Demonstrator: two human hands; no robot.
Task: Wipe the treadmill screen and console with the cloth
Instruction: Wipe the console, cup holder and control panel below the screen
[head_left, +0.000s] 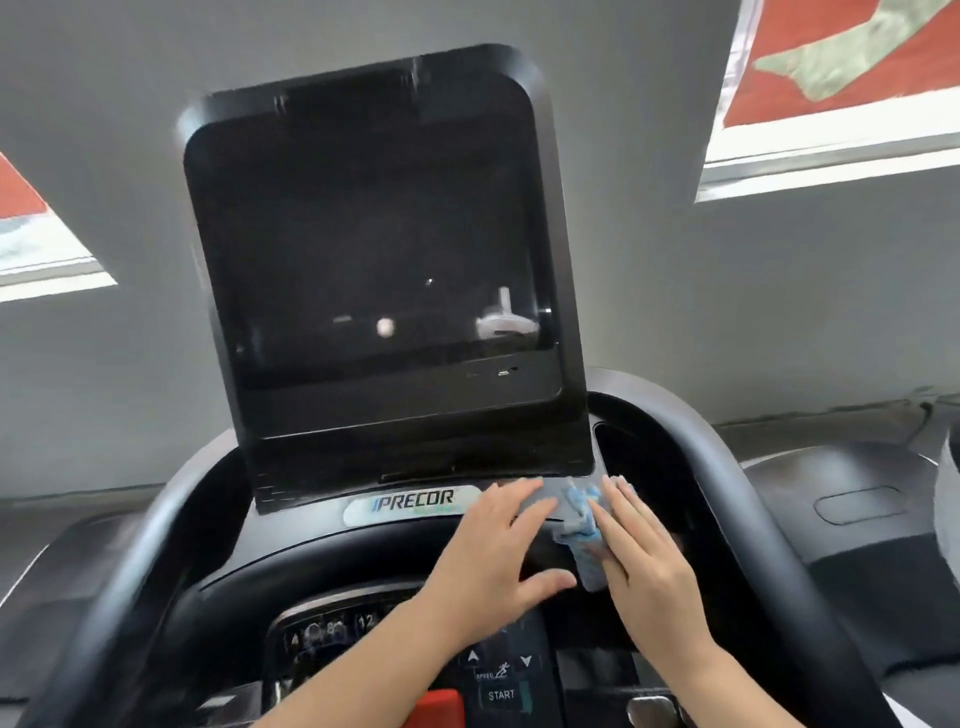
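Much of the cloth (582, 530) lies hidden under the right hand (649, 561); only a crumpled blue and grey strip shows between the two hands, on the console (322, 561) just below the screen's (374, 260) lower right corner. The right hand lies flat on it, fingers straight, pressing rather than gripping. The left hand (498, 556) lies just beside it, fingers spread and straight on the console, holding nothing; whether its fingertips touch the cloth is hard to tell. Both forearms are cut off at the bottom edge.

The screen is a dark, glossy, rounded rectangle in a black frame, blurred along its top, with pale reflections low down. Below it sits a silver PRECOR badge (415, 504). A curved black handlebar (727, 499) rings the console. The keypad (498, 675) with arrows and START is partly covered by the left wrist, next to a red button (436, 706) cut off below.
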